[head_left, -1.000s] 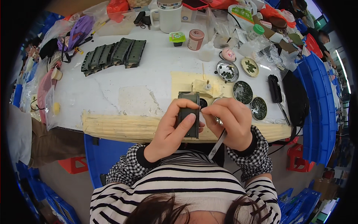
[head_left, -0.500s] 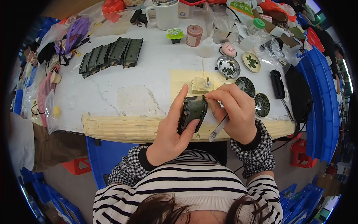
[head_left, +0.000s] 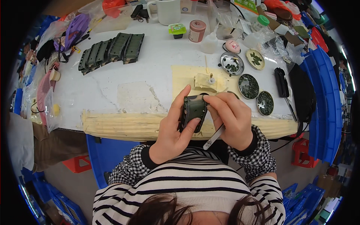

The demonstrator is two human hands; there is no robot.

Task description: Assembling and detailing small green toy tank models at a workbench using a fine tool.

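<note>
My left hand (head_left: 170, 137) is closed around a curved dark green and camouflage plastic piece (head_left: 196, 107) with ribbed edges, its thumb across the lower part. The fingertips of my right hand (head_left: 234, 118) touch the upper right corner of that piece. Tucked in the right palm is a flat silver tool, seemingly tweezers (head_left: 213, 138), with its broad end sticking out toward my body. Whether the right fingertips pinch a tiny part is hidden. Just beyond the hands stands a tape-covered block (head_left: 204, 83) with a small nozzle on top.
Several similar camouflage pieces (head_left: 110, 52) lie in a row at the far left. Round dishes with small dark green bits (head_left: 248, 86) stand at the right, beside a black-handled tool (head_left: 281, 84). A squeeze bottle (head_left: 209, 45) and pink jar (head_left: 197, 31) are farther back.
The tweezers' broad end has swung left and down, closer to my body. My right fingers have shifted slightly along the piece's corner. The left hand keeps its grip.
</note>
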